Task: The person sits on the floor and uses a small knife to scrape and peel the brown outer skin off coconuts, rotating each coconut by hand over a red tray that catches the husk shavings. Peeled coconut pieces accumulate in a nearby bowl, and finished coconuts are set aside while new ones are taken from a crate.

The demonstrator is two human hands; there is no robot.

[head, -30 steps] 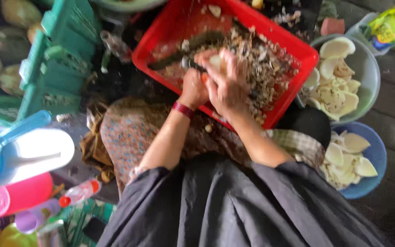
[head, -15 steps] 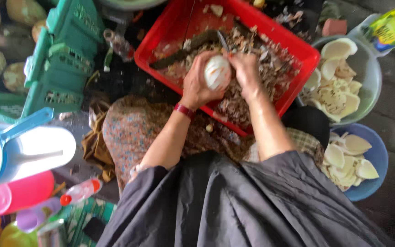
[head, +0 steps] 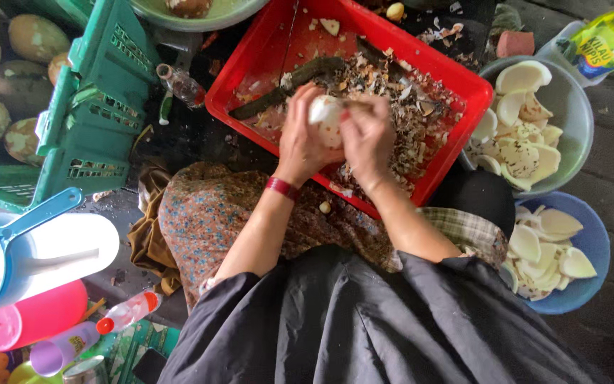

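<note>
My left hand (head: 301, 146) grips a white peeled coconut piece (head: 325, 114) over the red tray (head: 250, 71). A red band circles that wrist. My right hand (head: 368, 139) is closed against the piece's right side; a thin tool handle seems to stick out of it, but I cannot tell for sure. The tray is littered with brown shavings (head: 406, 121), and a dark curved blade (head: 286, 89) lies across it.
A grey bowl (head: 575, 121) and a blue bowl (head: 595, 249) at the right hold white coconut pieces. A green crate (head: 94, 114) and whole coconuts (head: 33, 39) are at the left. A white jug (head: 58, 249), blue scoop, pink cup and small bottles sit lower left.
Both hands lifted from the shavings with the white piece between them, then shifted slightly; the piece now sits mostly in my left hand.
</note>
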